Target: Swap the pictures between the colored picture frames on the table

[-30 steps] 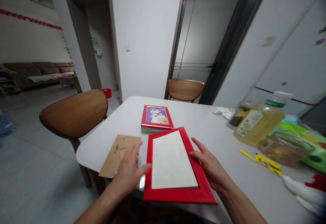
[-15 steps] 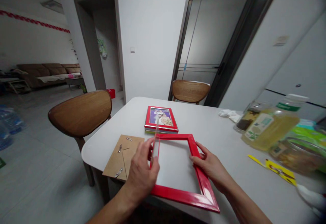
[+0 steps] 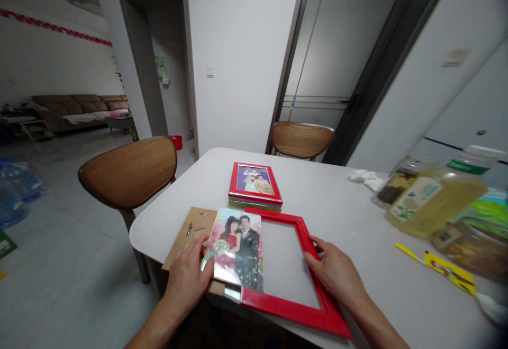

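My left hand [image 3: 189,270] grips the left edge of a photo [image 3: 240,251] of a couple, one in a red dress and one in a dark suit. The photo lies face up and looks glossy. It covers the left side of an empty red picture frame [image 3: 293,314]. My right hand [image 3: 337,269] is closed on the frame's right side, thumb on top. Under the photo's left part is a brown backing board [image 3: 183,240] with metal clips, partly hidden by my left hand.
A stack of red framed photos [image 3: 256,182] stands behind the frame on the white table [image 3: 317,190]. At the right are a bottle of yellow liquid [image 3: 436,200], jars, a crumpled tissue [image 3: 365,178] and a yellow strip [image 3: 448,272]. Wooden chairs [image 3: 130,171] stand at the table's sides.
The photo, held on edge before, has been tipped down to the left and now shows its picture side. My left hand moved left with it. My right hand stays on the frame.
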{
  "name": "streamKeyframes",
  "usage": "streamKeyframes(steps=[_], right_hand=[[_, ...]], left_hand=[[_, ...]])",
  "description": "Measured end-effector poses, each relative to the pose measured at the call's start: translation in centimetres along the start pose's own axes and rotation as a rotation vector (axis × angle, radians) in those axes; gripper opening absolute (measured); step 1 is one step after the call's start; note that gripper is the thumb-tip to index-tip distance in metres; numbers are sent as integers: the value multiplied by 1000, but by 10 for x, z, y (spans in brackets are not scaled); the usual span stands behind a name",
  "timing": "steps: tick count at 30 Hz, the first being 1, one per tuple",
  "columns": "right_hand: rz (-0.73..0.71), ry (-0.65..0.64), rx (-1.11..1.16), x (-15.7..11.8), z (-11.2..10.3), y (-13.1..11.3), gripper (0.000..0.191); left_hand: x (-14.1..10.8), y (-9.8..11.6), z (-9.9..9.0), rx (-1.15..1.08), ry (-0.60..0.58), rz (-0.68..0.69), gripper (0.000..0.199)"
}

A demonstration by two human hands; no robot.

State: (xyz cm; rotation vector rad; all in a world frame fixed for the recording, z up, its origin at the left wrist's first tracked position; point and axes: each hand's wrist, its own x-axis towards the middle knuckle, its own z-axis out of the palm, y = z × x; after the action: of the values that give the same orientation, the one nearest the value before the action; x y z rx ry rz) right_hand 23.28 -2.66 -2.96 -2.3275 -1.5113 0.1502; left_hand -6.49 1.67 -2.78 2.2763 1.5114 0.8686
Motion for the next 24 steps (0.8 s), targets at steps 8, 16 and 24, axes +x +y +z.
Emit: streamKeyframes(steps=[8, 16, 24], right_hand=[[-91, 14, 446, -7, -1, -41, 49], [12, -329, 1281, -13, 13, -107, 66], [173, -167, 1440, -25, -16, -119, 61]], left_hand=[[-4, 25, -2, 23, -98, 279, 47], [-4, 35, 19, 5, -253, 431, 64], [12, 68, 3, -783, 194, 39, 30]])
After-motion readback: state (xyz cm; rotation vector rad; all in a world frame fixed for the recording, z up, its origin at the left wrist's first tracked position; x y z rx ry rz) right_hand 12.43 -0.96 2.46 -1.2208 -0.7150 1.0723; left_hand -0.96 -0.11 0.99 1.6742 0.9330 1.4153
